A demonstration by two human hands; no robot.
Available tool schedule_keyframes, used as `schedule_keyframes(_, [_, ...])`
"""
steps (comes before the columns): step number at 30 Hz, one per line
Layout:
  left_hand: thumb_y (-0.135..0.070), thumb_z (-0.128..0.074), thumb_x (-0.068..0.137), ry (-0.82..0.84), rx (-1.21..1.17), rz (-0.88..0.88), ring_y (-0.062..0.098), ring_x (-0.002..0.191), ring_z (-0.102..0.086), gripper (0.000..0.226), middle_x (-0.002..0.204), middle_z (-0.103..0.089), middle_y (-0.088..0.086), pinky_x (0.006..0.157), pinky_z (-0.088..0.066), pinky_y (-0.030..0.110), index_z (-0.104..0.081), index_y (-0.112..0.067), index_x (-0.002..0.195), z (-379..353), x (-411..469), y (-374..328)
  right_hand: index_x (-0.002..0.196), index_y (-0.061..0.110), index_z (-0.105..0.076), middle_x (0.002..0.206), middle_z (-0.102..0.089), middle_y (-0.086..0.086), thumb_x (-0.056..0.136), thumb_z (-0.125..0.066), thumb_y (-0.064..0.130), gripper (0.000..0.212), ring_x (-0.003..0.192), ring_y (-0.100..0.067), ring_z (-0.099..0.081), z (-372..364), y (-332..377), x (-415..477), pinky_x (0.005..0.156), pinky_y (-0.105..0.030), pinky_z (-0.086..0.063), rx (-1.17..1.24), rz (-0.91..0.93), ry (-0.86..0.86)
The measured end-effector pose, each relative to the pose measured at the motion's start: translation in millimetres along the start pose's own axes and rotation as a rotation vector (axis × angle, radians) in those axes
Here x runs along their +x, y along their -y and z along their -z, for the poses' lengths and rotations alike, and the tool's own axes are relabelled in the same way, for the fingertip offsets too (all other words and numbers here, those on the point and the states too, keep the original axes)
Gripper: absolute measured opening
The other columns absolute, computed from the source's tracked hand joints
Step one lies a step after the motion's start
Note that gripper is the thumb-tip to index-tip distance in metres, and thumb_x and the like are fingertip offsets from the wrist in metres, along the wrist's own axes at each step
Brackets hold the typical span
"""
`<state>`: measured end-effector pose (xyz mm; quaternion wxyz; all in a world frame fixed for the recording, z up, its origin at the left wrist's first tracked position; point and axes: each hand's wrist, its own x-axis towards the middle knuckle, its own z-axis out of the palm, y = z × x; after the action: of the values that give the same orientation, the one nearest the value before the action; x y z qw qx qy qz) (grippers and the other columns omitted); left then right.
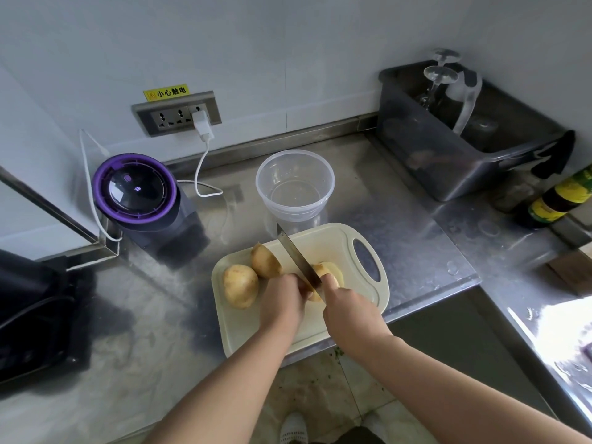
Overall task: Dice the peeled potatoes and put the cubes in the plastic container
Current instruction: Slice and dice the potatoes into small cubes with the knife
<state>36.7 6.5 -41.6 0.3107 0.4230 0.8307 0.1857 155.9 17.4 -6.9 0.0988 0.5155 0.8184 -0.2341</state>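
A cream cutting board (333,238) lies on the steel counter. Two whole potatoes (240,285) (264,260) sit on its left part. A third potato (330,273) lies mid-board, with the knife blade (296,256) across it. My right hand (347,310) grips the knife handle. My left hand (282,299) holds that potato from the left, fingers curled onto it. The clear round plastic container (294,184) stands just behind the board with nothing in it.
A purple-lidded appliance (137,189) with a white cable stands at the left. A grey tub (461,145) holding upturned glasses sits at the back right, with a dark bottle (557,200) beside it. The counter edge runs just below the board.
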Motion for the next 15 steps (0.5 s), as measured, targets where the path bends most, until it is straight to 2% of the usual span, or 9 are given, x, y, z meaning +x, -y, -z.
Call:
schedule_keyframes(3, [-0.016,-0.057,0.088,-0.016,-0.005,0.036,0.018,0.073,-0.055,0.017,0.071,-0.060,-0.008,0.056,-0.034,0.023,-0.073,-0.015,0.081,-1,2,1,0.128,0.020,-0.026,0.072,-0.048,-0.004,0.093,-0.034,-0.002,0.043,0.067,-0.024,-0.059,-3,-1,2,0.059,-0.035,-0.048,0.007,-0.015,0.013])
schedule_keyframes(7, [-0.008,-0.047,0.092,-0.064,0.035,0.053,0.022,0.084,-0.059,0.024,0.088,-0.064,0.002,0.065,-0.039,0.027,-0.070,-0.015,0.090,-2,3,2,0.125,0.019,-0.028,0.073,-0.049,-0.004,0.093,-0.037,-0.003,0.040,0.073,-0.026,-0.063,-10,0,3,0.066,-0.038,-0.053,0.006,-0.032,0.052])
schedule_keyframes(11, [-0.010,-0.045,0.094,-0.052,0.042,0.066,0.012,0.064,-0.048,0.026,0.068,-0.050,-0.008,0.051,-0.029,0.023,-0.062,-0.018,0.076,-1,3,2,0.125,0.022,-0.029,0.075,-0.051,-0.004,0.095,-0.040,0.002,0.037,0.073,-0.023,-0.063,-11,1,6,0.067,-0.036,-0.055,0.012,-0.043,0.066])
schedule_keyframes(15, [-0.010,-0.050,0.091,-0.031,0.049,0.040,0.016,0.074,-0.054,0.023,0.079,-0.061,-0.006,0.064,-0.038,0.024,-0.070,-0.018,0.085,-2,3,3,0.124,0.022,-0.030,0.076,-0.054,-0.004,0.096,-0.037,0.005,0.034,0.070,-0.023,-0.062,-7,-3,4,0.065,-0.036,-0.055,0.031,-0.044,0.042])
